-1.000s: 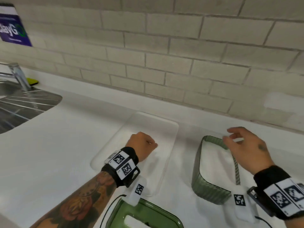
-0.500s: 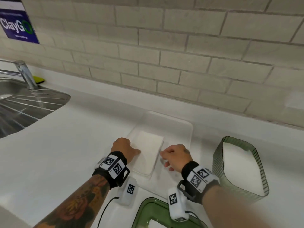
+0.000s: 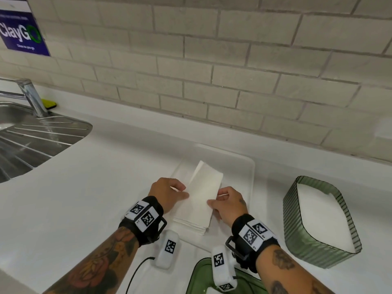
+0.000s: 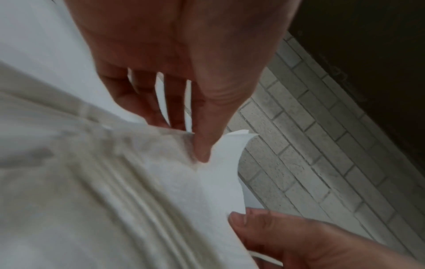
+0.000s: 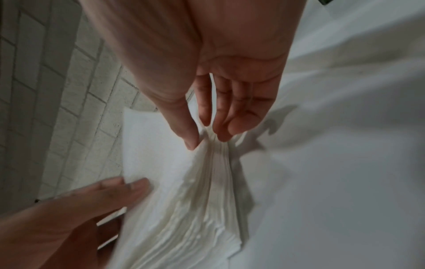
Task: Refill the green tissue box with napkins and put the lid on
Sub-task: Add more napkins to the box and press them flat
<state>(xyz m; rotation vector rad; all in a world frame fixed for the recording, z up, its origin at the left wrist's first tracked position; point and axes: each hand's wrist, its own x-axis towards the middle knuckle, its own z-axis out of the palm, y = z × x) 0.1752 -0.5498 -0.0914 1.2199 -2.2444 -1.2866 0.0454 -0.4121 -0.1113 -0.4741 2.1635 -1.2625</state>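
Observation:
A stack of white napkins lies on a white tray, its upper sheets raised at the far end. My left hand grips the stack's left edge, with the thumb on top and the fingers underneath. My right hand pinches the right edge between thumb and fingers. The green ribbed tissue box stands open at the right, apart from both hands, and looks white inside. The green lid lies at the bottom edge, partly hidden by my right wrist.
A steel sink drainer with a tap and a yellow sponge sits at the far left. The tiled wall runs close behind the tray. White countertop spreads between sink and tray.
My right hand came from above the green box to the napkin stack. Both hands now hold the stack's sides, and its far end has lifted off the tray.

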